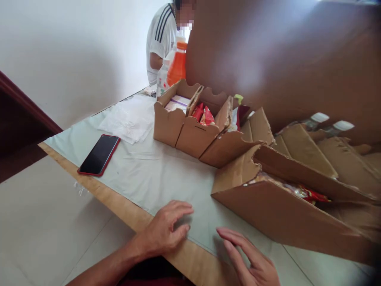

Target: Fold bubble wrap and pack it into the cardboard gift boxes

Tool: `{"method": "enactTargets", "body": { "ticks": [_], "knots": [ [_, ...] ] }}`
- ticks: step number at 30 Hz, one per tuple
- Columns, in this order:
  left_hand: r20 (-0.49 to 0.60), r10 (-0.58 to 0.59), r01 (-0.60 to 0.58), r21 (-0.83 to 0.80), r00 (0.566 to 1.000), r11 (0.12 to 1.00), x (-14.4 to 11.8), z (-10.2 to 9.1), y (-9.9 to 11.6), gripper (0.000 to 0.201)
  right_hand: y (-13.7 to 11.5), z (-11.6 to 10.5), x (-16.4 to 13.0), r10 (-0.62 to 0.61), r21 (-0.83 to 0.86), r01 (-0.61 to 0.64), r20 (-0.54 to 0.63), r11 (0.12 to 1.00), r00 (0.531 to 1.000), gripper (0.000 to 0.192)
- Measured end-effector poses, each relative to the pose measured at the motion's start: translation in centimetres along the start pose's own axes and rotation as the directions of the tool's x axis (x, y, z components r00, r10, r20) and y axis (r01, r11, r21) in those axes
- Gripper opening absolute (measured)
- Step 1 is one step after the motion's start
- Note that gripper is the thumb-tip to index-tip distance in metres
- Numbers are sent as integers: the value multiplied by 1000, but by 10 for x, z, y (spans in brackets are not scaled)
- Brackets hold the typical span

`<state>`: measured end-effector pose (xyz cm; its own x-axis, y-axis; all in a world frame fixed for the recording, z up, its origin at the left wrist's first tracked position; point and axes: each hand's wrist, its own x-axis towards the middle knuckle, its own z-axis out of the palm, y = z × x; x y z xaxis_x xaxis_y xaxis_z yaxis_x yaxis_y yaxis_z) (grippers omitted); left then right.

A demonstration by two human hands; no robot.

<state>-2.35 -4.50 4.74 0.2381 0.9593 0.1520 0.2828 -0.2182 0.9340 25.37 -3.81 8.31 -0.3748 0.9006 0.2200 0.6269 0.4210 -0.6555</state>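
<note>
Resting both hands on the table's near edge: left hand (166, 228) palm down, fingers loosely curled, holding nothing. Right hand (248, 256) flat, fingers stretched out and slightly spread, also empty; its wrist is cut off by the bottom frame edge.

Nearest thing is the big cardboard box (276, 216), just beyond the right hand's fingertips, not touching as far as I can tell. Plain brown, torn ragged flap edges, open top, tilted in view. Red snack wrappers (309, 194) show through the opening; the rest of the contents is hidden by the flap.

Behind it a row of smaller open cartons (195, 137) runs diagonally away: one holds white packs with a purple stripe (178, 103), the next red packets (204, 115). Further right, white bottle caps (330, 121) poke up between flaps.

Table (143, 218) has a wooden rim and a pale cover sheet. Red-cased phone (99, 155) lies face up at left, well apart from the hands. Clear plastic bags (129, 119) are stacked beyond it.

An orange bottle (177, 65) stands at the far end, in front of a seated person in a white striped shirt (160, 39).

A large blurred brown flap (282, 55) fills the upper right and blocks everything behind it.
</note>
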Motion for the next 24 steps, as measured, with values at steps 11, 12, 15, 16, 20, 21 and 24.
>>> {"method": "enactTargets", "body": {
  "ticks": [11,12,15,16,20,21,24],
  "knots": [
    [-123,216,-212,47,969,976,-2,28,-35,38,-119,142,251,-418,19,435,314,900,852,30],
    [-128,236,-231,56,963,971,-1,34,-41,40,-128,155,271,-404,-39,445,354,895,844,33],
    [-125,271,-261,86,955,961,3,50,-57,42,-156,196,330,-375,-258,544,493,799,785,42],
    [-127,281,-269,106,951,957,4,55,-61,40,-164,208,347,-370,-323,590,537,740,758,46],
    [-125,330,-310,153,936,938,11,72,-74,31,-180,237,393,-342,-441,698,644,564,684,50],
    [-117,331,-313,152,936,938,13,75,-77,30,-180,237,397,-329,-454,704,656,547,679,46],
    [-118,325,-308,142,938,941,15,83,-82,27,-178,224,394,-272,-515,708,680,482,680,40]
  ]
}}
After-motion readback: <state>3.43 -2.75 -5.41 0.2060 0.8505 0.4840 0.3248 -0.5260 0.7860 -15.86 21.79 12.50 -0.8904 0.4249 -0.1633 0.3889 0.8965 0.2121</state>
